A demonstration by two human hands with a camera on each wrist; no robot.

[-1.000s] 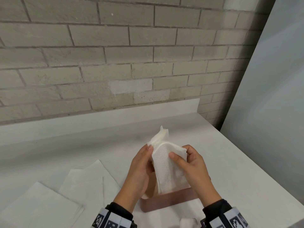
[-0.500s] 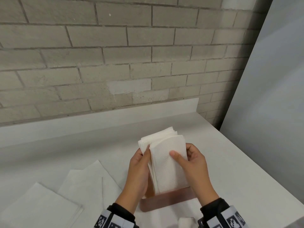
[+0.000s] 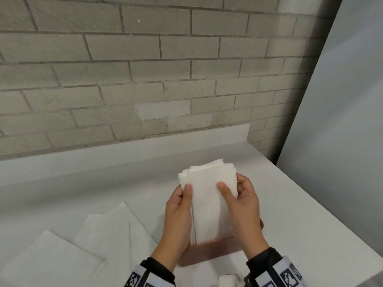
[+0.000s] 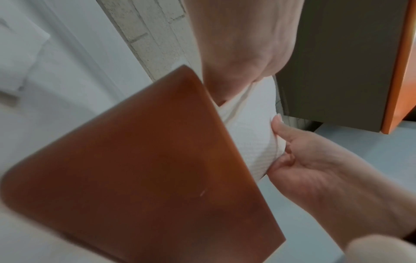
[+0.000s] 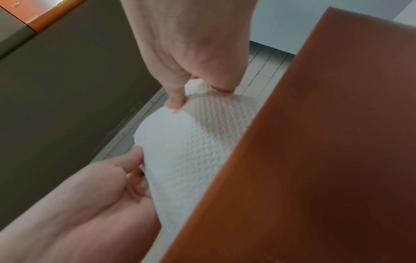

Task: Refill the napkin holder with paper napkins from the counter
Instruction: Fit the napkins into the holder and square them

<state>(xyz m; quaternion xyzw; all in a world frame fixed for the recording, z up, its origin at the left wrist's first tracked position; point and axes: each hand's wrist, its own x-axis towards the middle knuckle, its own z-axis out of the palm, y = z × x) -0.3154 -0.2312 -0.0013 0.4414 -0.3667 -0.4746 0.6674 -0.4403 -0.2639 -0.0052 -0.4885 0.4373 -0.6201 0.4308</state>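
A stack of folded white paper napkins (image 3: 209,195) stands upright in the brown napkin holder (image 3: 207,255) near the counter's front edge. My left hand (image 3: 180,206) grips the stack's left side, thumb on the front sheet and fingers behind. On the right side my right hand (image 3: 244,199) grips it the same way. The left wrist view has the holder's brown wall (image 4: 146,169) close up, with the napkins (image 4: 249,135) rising behind it between both hands. The right wrist view shows the embossed napkins (image 5: 186,142) beside the holder wall (image 5: 315,142).
Loose flat napkins lie on the white counter (image 3: 83,183) to the left: one pile (image 3: 51,259) at the front left, another (image 3: 116,230) just left of my left wrist. A brick wall stands behind, and a grey panel (image 3: 342,121) stands past the counter's right edge.
The stack was bent and tilted a second ago; it now stands squared and lower in the holder. Both hands kept their hold and shifted slightly on its sides.
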